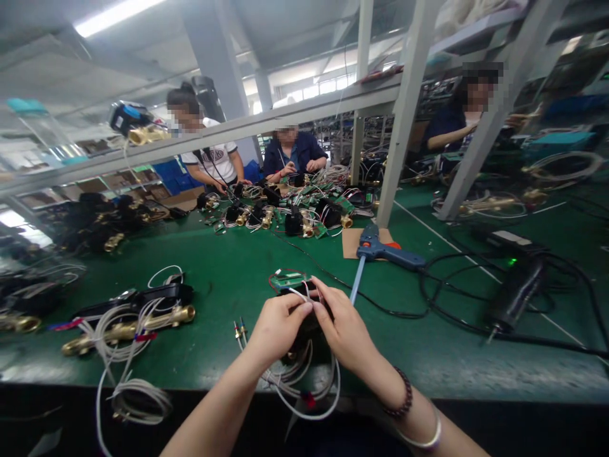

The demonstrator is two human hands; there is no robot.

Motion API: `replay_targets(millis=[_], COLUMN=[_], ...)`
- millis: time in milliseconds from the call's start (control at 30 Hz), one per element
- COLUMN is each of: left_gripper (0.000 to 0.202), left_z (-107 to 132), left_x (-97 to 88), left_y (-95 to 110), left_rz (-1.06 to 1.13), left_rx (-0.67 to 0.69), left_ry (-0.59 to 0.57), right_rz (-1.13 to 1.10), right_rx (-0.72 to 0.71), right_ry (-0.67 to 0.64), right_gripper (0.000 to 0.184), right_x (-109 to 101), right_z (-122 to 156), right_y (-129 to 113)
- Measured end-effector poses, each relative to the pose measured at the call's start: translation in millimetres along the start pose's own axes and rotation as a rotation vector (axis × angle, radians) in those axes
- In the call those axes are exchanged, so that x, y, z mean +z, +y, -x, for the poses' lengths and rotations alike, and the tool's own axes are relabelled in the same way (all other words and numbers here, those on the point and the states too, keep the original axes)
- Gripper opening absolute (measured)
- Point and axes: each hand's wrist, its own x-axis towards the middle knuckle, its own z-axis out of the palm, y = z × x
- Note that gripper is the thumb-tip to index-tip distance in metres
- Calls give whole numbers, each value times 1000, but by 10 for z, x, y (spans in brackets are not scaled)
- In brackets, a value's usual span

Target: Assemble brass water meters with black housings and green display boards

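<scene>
My left hand [280, 325] and my right hand [346, 327] meet over a black housing [304, 343] near the front of the bench, thumbs almost touching. Both have fingers closed round a thin white cable [299, 293] at the housing's top; the exact grip is partly hidden. Just behind my fingers a green circuit board [288, 279] with a thin red wire sticks out. A coil of white cable [328, 406] hangs below the housing over the bench edge. Two brass-tipped probe ends [240, 330] stand left of my left hand. Most of the housing is covered by my hands.
A blue glue gun [397, 254] lies on cardboard [351, 244] at back right. Further right is a black electric screwdriver [516, 298] with looped cord. Left lies a brass meter with coiled cable [164, 320]. Several assemblies [295, 219] and co-workers are across the bench, beyond a metal post [394, 152].
</scene>
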Motion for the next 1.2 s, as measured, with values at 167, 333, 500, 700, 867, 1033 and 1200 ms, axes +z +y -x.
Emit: replay_targets(millis=[167, 333, 500, 700, 867, 1033, 1200], left_gripper=[26, 19, 19, 34, 34, 24, 38], left_z=[-32, -53, -100, -53, 161, 380, 345], left_x=[-164, -123, -194, -639, -894, -989, -1210], left_y=[99, 204, 222, 408, 528, 519, 439], left_rz=[-44, -2, 91, 1142, 1239, 630, 42], left_rx=[1, 17, 4, -403, -443, -90, -99], left_ry=[74, 14, 157, 78, 128, -204, -87], right_rz=[-46, -171, -225, -243, -136, -109, -95], right_rx=[77, 237, 240, 237, 155, 148, 143], right_ry=[-46, -53, 68, 33, 22, 19, 15], right_gripper=[35, 20, 18, 19, 16, 14, 14], right_x=[-68, -119, -88, -165, -161, -152, -159], right_z=[12, -59, -20, -1, 3, 13, 51], right_y=[-55, -151, -146, -108, -101, -93, -93])
